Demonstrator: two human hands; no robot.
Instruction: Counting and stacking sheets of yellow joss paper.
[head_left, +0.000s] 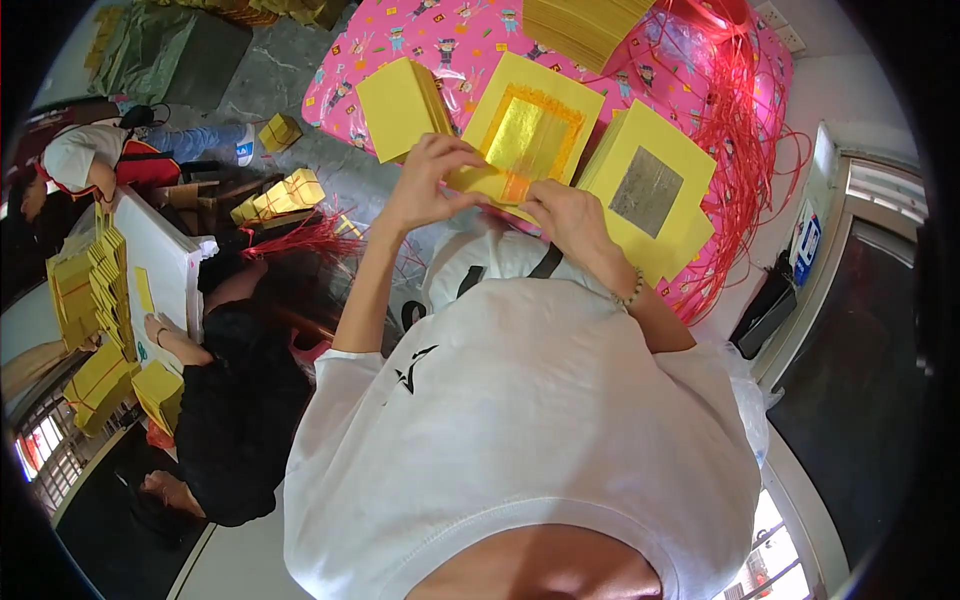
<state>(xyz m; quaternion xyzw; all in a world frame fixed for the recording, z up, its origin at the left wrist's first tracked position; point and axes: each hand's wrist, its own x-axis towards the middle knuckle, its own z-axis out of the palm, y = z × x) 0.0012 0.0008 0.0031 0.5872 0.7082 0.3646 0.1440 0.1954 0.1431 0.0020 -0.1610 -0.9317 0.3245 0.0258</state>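
Note:
A yellow paper sheet is bent up along its near edge, in front of me at the table's near side. My left hand grips the left end of this bend with thumb and fingers. At its right end, beside an orange printed patch, the fingers of my right hand pinch the paper. Beyond the bend lies a yellow sheet with a shiny gold foil square framed in orange. A yellow paper stack stands to the left. Right of my hands is another yellow stack with a grey foil square.
A pink patterned cover lies over the table. More yellow paper sits at its far side, and red strings hang over its right edge. At left, other people work at a white table with yellow bundles.

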